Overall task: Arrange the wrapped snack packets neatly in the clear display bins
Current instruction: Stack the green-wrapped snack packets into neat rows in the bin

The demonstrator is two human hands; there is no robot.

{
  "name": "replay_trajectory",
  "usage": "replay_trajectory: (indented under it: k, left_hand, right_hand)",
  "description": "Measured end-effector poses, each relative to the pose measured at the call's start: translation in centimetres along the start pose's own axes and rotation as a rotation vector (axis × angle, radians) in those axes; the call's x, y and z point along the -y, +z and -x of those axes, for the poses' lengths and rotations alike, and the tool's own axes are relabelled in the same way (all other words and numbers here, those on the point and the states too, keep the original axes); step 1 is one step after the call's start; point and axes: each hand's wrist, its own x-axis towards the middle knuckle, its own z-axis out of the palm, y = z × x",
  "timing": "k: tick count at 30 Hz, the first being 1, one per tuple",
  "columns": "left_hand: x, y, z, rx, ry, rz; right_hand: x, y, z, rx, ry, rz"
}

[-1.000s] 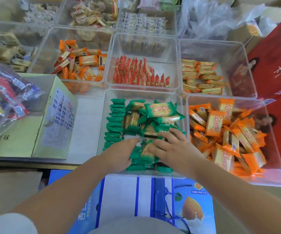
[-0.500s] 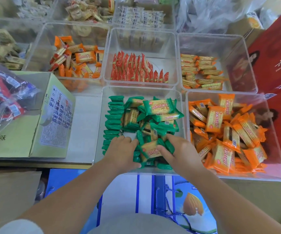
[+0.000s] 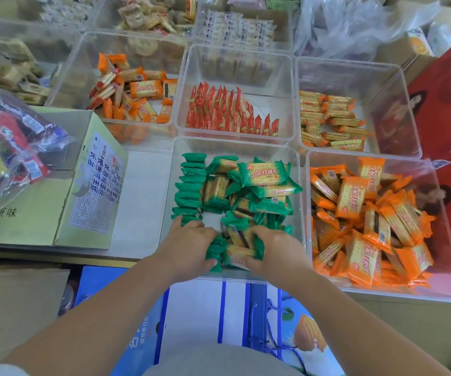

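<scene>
The left hand (image 3: 191,246) and right hand (image 3: 277,249) grip a bunch of green wrapped cracker packets (image 3: 236,244) between them, fingers curled. The bunch lies at the near edge of the clear plastic bin (image 3: 246,151).

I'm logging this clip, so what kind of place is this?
Probably a snack shop's display counter: clear bins of wrapped packets sorted by colour, an opened supply carton, and boxed goods stacked below.
</scene>
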Motion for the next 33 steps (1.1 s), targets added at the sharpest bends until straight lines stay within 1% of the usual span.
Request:
replay_trajectory:
  k: [2,4,6,7,10,12,17,20,23,26,28,31,33]
  left_hand:
    - [0.4,0.4,0.7,-0.026,0.020,0.053]
    - [0.6,0.7,1.1,-0.050,0.019,0.095]
    - [0.6,0.9,1.4,-0.084,0.024,0.097]
    - [0.4,0.9,1.5,-0.107,0.028,0.086]
    - [0.2,0.8,1.6,-0.157,0.020,0.070]
    - [0.1,0.7,1.6,-0.175,0.024,0.077]
    - [0.2,0.7,1.7,-0.221,0.038,0.102]
    - [0.3,0.9,1.9,-0.279,0.037,0.157]
    - [0.2,0.9,2.1,-0.362,0.031,0.189]
    - [0.1,0.8,2.1,-0.360,0.047,0.177]
    - [0.1,0.9,2.1,-0.344,0.048,0.141]
    - [0.0,0.8,2.0,-0.276,0.065,0.073]
    - [0.0,0.7,1.9,-0.221,0.084,0.033]
  right_hand:
    - [0.2,-0.8,0.1,-0.072,-0.001,-0.112]
    - [0.9,-2.1,0.1,-0.211,-0.019,-0.258]
    - [2.1,-3.0,-0.6,-0.318,-0.063,-0.281]
    - [2.7,-3.3,-1.1,-0.333,-0.085,-0.251]
    - [4.7,-3.1,-3.2,-0.313,-0.145,-0.165]
    - [5.8,-2.4,-4.5,-0.276,-0.132,-0.126]
    - [5.6,-0.2,-6.7,-0.073,-0.043,0.124]
    - [5.5,0.7,-7.4,0.013,-0.037,0.175]
    - [5.7,1.3,-7.9,0.060,-0.029,0.129]
    - [5.3,1.6,-7.8,0.065,0.012,0.074]
    - [4.8,1.7,-7.7,0.033,0.035,-0.020]
    - [4.2,1.5,-7.2,-0.089,0.053,-0.185]
    - [3.7,1.3,-6.8,-0.126,0.061,-0.226]
